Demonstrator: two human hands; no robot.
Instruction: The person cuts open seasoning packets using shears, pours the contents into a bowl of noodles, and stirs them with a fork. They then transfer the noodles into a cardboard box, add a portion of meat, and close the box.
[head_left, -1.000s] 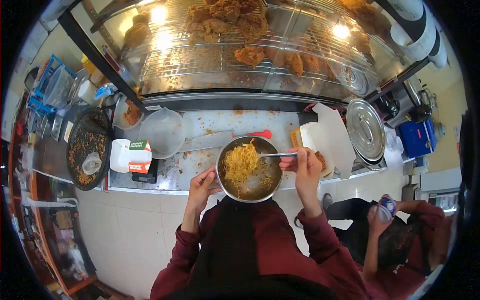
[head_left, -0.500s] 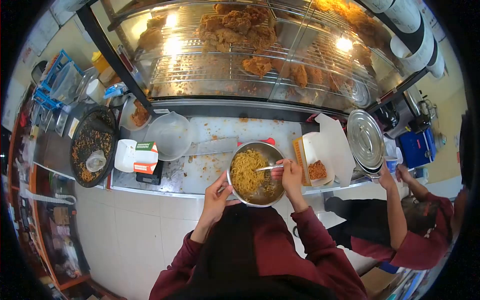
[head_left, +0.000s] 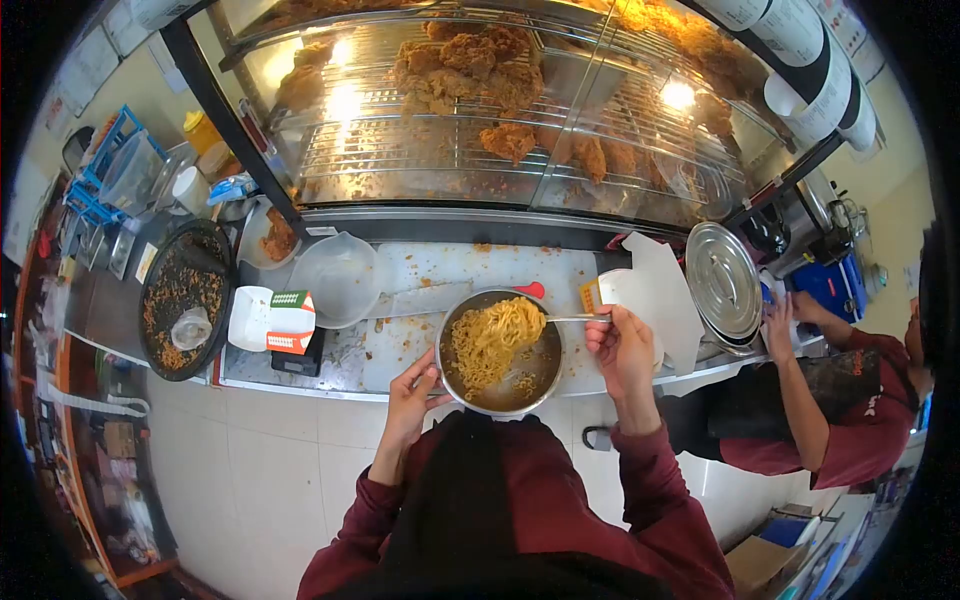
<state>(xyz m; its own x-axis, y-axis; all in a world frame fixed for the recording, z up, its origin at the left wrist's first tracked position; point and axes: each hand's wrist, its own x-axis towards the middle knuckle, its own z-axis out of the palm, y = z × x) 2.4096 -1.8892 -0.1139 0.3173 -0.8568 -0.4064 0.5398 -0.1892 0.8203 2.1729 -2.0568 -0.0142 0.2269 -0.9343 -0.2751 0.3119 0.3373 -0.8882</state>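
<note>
Left hand on the bowl's rim, right hand lifting noodles

In the head view, the left hand (head_left: 405,402) holds the metal bowl (head_left: 546,372) by its left rim in a narrow grip, some fingers spread beneath. The right hand (head_left: 627,352) is closed on the handle of a metal utensil (head_left: 578,318), its fingertips pinched together. The utensil's far end is buried in the noodles (head_left: 478,350), a clump of them raised toward the bowl's far rim.

The bowl is over the near edge of the white board (head_left: 402,262). Just behind it lies a wide blade (head_left: 425,300) with a red handle (head_left: 531,289), partly covered by the bowl. A translucent tub (head_left: 335,278) and an open small carton (head_left: 250,319) are to the left, with a black crumb-strewn pan (head_left: 181,268) beyond them. The right hand partly hides an open white box (head_left: 665,300); past that are a metal lid (head_left: 723,280) and a co-worker (head_left: 800,400).
</note>
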